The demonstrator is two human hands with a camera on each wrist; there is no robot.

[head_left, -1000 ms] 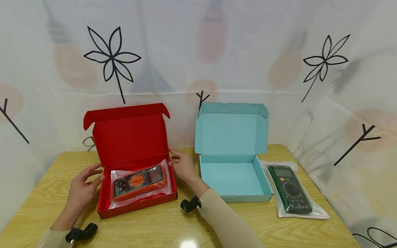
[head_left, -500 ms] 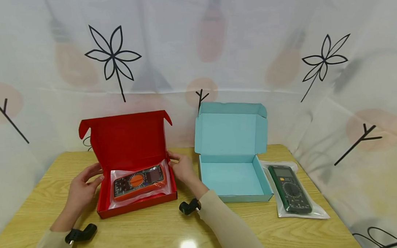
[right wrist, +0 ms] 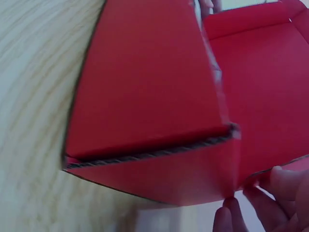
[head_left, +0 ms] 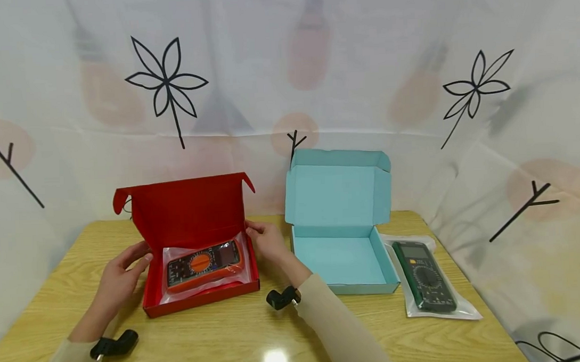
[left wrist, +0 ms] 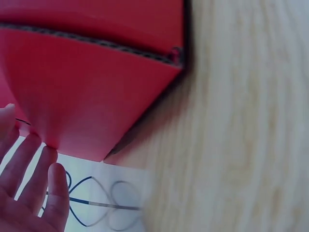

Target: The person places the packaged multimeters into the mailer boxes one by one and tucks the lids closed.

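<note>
A red cardboard box (head_left: 205, 300) stands on the left of the table, its lid (head_left: 190, 214) raised and tilted partway forward. Inside lies an orange and black multimeter (head_left: 202, 264) in a clear plastic bag. My left hand (head_left: 118, 280) is at the box's rear left corner; in the left wrist view its fairly straight fingers (left wrist: 36, 181) touch the red cardboard. At the rear right corner is my right hand (head_left: 273, 243), its fingertips against the lid near the hinge. The right wrist view shows the thumb (right wrist: 282, 181) beside the lid's lower edge.
Right of the red box stands a light blue box (head_left: 343, 261) with its lid up. Beyond it a green and black multimeter (head_left: 425, 276) lies in a clear bag. A patterned cloth (head_left: 248, 70) hangs behind the wooden table (head_left: 204, 344).
The red lid has tipped forward, its top edge lower in the head view. Both hands stay at the rear corners; box and orange multimeter keep their place.
</note>
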